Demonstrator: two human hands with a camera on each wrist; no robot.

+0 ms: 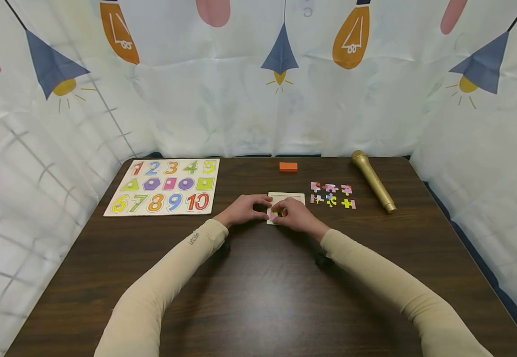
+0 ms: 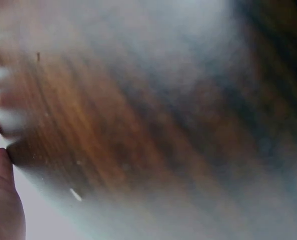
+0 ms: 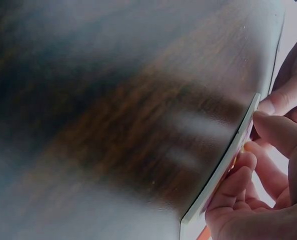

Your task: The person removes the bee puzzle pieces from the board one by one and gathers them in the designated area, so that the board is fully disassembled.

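A small pale puzzle board [image 1: 295, 196] lies flat on the table, partly covered by the hands. My left hand [image 1: 246, 209] holds its left edge, with the thumb by the near corner and the fingers farther up. My right hand [image 1: 298, 215] reaches over the board with curled fingers and pinches a pink and yellow jigsaw piece [image 1: 273, 215] at its near left corner. In the right wrist view, both thumbs meet at a corner of the board [image 3: 223, 167], and the piece is mostly hidden. The left wrist view catches only part of the left hand [image 2: 3, 200].
Several loose jigsaw pieces [image 1: 331, 188] lie right of the board. Behind it sits an orange block [image 1: 288, 167]. A gold microphone [image 1: 374, 182] lies at the far right, and a number-and-shape board [image 1: 162, 187] at the far left. A patterned curtain [image 1: 240, 109] hangs behind the table [image 1: 262, 297].
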